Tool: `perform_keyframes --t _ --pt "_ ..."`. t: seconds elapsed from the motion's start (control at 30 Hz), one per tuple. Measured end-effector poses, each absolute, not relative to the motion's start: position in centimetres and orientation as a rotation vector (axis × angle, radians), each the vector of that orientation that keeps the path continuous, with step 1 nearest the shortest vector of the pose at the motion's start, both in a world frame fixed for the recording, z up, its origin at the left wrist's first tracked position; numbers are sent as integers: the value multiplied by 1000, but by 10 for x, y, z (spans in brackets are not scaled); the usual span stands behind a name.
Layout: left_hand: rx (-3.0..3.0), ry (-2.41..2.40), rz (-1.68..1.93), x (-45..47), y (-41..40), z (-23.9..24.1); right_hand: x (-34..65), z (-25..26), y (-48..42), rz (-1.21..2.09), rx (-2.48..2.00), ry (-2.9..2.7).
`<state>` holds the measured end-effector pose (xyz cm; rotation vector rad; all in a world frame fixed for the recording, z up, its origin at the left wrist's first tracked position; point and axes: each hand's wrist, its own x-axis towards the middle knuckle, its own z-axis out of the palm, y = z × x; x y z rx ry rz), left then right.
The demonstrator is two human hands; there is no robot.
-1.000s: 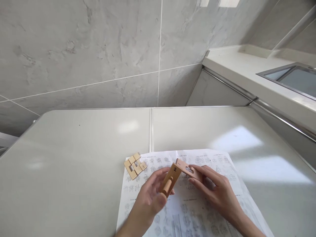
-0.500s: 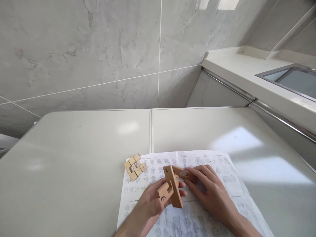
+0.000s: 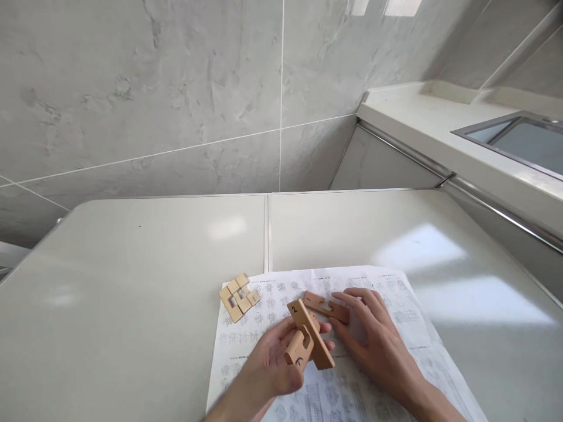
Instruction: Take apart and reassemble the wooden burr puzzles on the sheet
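My left hand (image 3: pixel 275 366) is closed around two interlocked wooden puzzle pieces. One is a flat bar (image 3: pixel 324 351) marked 2, tilted upright; through it runs a slotted block (image 3: pixel 294 349) with a mark like a 3, near my thumb. To the right, my right hand (image 3: pixel 376 334) pinches the right end of a notched wooden puzzle piece (image 3: pixel 313 301) marked 1, just above or on the printed paper; I cannot tell which. That end is partly hidden by my fingers. A small cluster of joined wooden pieces (image 3: pixel 236 312) lies at the paper's upper left corner.
Under my hands a large printed sheet (image 3: pixel 229 366) with puzzle drawings covers the near part of the white table (image 3: pixel 132 305). A seam (image 3: pixel 266 234) crosses the tabletop. Behind stands a grey tiled wall (image 3: pixel 176 88), with a white counter (image 3: pixel 404 111) and sink at the right.
My left hand has turned the interlocked pieces, so the bar leans more to the right. The piece marked 1 now shows more of its face, with my right hand still at its end.
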<state>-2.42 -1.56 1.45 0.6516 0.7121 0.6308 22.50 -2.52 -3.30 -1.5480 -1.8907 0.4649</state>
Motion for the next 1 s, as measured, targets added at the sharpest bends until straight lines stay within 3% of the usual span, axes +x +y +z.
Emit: perform_keyframes --t 0.23,0.43,1.0 --pt "655 607 648 -19 -23 0 221 -7 -35 770 -990 -1935" --pt "682 624 629 -17 -34 -14 213 -4 -36 853 -1022 -1992" --pt "992 774 539 -20 -35 -2 210 -10 -39 492 -1147 -1971"
